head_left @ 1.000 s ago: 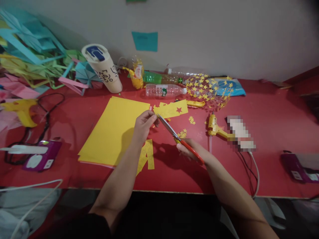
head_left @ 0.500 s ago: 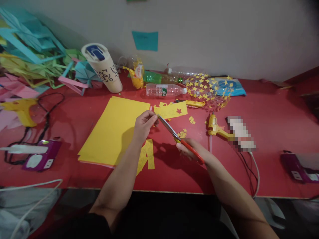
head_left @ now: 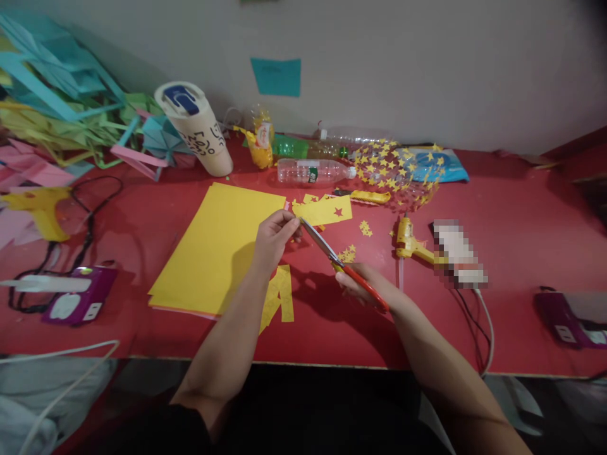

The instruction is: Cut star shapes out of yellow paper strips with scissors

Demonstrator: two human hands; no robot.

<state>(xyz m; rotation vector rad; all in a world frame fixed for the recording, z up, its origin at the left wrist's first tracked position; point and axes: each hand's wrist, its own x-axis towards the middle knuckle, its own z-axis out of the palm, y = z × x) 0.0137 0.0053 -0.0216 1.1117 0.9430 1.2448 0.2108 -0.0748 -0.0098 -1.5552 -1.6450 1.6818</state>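
Between the thumb and fingers of my left hand point(head_left: 277, 230) is the left end of a yellow paper strip point(head_left: 322, 212), which has a star-shaped hole near its right end. My right hand point(head_left: 358, 281) is closed around the handles of red-handled scissors point(head_left: 325, 246). The blades point up and left, their tips right at my left fingertips. Whether the tips are cutting the paper is too small to tell. Small yellow paper stars point(head_left: 348, 254) lie just beyond my right hand. Yellow paper offcuts point(head_left: 286, 297) rest below my left hand, partly covered by my forearm.
A stack of yellow sheets point(head_left: 203, 246) lies left of my hands. Behind are plastic bottles point(head_left: 313, 171), a star-covered bottle point(head_left: 398, 167), a yellow cutter point(head_left: 370, 197) and a tumbler point(head_left: 199, 133). A glue gun point(head_left: 405, 240) and a corded phone point(head_left: 458, 253) lie right.
The free end of the yellow paper strip has shifted slightly left and down. Both hands and the scissors stay almost in place.
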